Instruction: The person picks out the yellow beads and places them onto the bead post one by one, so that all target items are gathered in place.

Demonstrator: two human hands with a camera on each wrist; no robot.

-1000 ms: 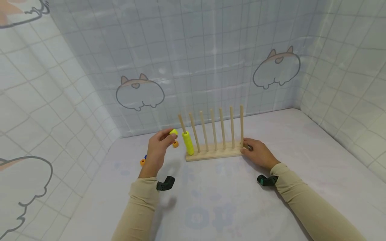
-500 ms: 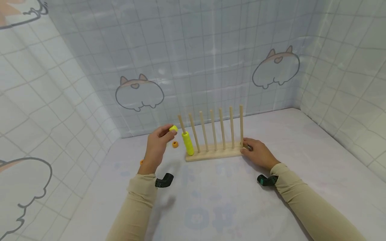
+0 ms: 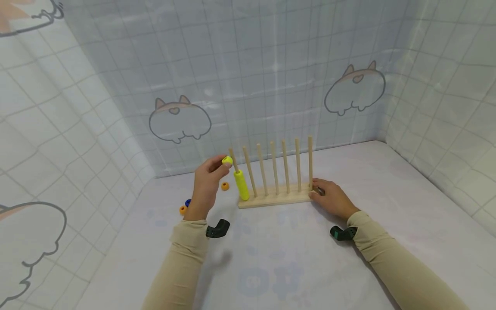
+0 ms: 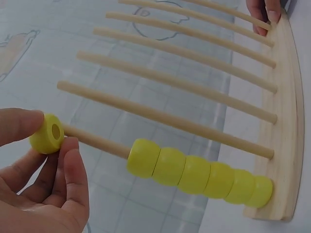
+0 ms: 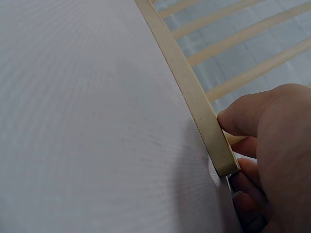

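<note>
Between the thumb and fingertips of my left hand [image 3: 206, 187] is a yellow bead [image 3: 227, 160], held beside the top of the leftmost peg. Its hole faces the peg in the left wrist view, where the peg's tip is hidden by the bead [image 4: 46, 135]. Lower on that peg sits a stack of several yellow beads [image 3: 241, 185], reaching down to the base. The wooden peg rack [image 3: 277, 199] stands upright, its other pegs bare. At the rack's right end my right hand [image 3: 332, 198] grips the base, thumb [image 5: 238, 116] on its upper face; some fingers are partly hidden.
An orange bead [image 3: 225, 186] lies left of the rack. Farther left, beside my left wrist, are another orange bead [image 3: 183, 210] and a blue bead [image 3: 188, 202]. Tile-patterned walls [image 3: 248, 86] enclose the back and sides of the white surface [image 3: 271, 249].
My left hand has risen and moved slightly right with the yellow bead, up to the leftmost peg's top. My right hand stays on the rack's base.
</note>
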